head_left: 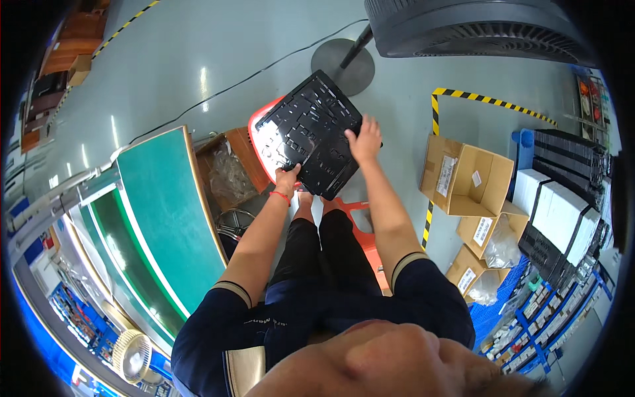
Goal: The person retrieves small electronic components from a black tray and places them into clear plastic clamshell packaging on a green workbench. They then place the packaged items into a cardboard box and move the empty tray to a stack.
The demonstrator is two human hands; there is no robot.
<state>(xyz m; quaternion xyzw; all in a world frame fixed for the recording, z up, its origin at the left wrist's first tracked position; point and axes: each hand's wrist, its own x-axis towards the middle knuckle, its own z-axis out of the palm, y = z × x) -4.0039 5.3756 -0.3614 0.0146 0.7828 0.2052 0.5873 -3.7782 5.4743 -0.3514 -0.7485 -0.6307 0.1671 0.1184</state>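
Observation:
A black rectangular plastic panel (311,126) with many slots and raised ribs is tilted in front of me, its surface shiny. Beneath it shows part of a red stool (259,147). My left hand (288,180) is closed on the panel's near left edge, thumb on top. At the right edge, my right hand (365,140) grips the panel, its thumb over the surface and its other fingers along the rim. What the fingers do under the panel is hidden.
A second red stool (368,241) is close to my legs. Left are a green-topped table (165,212) and a carton with plastic bags (228,169). A large fan (476,30) stands ahead; its cable (248,73) crosses the floor. Cartons (473,178) and stacked black panels (569,159) are right.

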